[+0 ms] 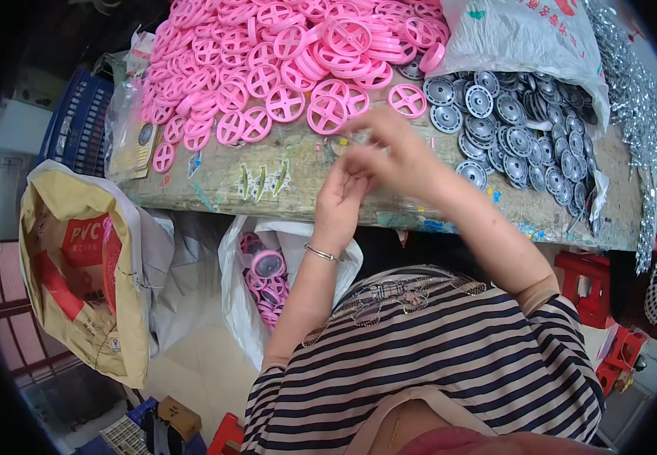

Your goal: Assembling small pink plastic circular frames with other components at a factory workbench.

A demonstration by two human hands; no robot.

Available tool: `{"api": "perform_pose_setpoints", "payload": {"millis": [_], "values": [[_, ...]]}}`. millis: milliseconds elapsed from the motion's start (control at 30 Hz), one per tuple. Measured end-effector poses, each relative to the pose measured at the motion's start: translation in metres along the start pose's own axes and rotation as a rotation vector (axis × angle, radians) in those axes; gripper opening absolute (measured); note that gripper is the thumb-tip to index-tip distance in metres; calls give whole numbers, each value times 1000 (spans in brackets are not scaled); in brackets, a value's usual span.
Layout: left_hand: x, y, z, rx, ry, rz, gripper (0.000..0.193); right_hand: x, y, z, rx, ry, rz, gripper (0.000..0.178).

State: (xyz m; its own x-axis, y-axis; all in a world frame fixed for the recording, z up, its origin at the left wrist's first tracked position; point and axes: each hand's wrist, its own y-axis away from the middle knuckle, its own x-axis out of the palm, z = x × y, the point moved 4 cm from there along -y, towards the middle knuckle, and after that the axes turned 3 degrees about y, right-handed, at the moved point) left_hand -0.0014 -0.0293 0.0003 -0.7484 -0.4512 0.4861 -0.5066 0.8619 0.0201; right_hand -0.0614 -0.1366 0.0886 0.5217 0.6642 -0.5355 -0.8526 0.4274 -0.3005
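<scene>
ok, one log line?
left hand: contents unclear | right hand: blurred, by left hand | pink wheels: heaped on table | grey discs: heaped at right

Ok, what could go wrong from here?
Grey discs lie close to the front edge of the table; the right forearm might knock some off. A pink wheel sits near them, so the two kinds could mix. The left hand and right hand overlap in view near that edge; anything held, too blurred to tell, might drop.

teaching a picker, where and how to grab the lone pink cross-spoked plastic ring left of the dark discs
Probably pinch the pink cross-spoked plastic ring by its near rim, from the near side: it lies flat, uncovered there, with gaps between spokes.
</scene>
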Motion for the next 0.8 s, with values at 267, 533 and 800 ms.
{"api": "perform_pose_setpoints", "payload": {"millis": [267,533,800], "values": [[5,-1,-2,-41,13,45,43,-47,-1,-98,-12,741,-175,19],[6,-1,-15,47,108,-40,42,-5,39,-6,308,-234,271,17],[-2,1,-4,-113,86,-42,27,-105,-5,-103,251,346,-276,28]]}}
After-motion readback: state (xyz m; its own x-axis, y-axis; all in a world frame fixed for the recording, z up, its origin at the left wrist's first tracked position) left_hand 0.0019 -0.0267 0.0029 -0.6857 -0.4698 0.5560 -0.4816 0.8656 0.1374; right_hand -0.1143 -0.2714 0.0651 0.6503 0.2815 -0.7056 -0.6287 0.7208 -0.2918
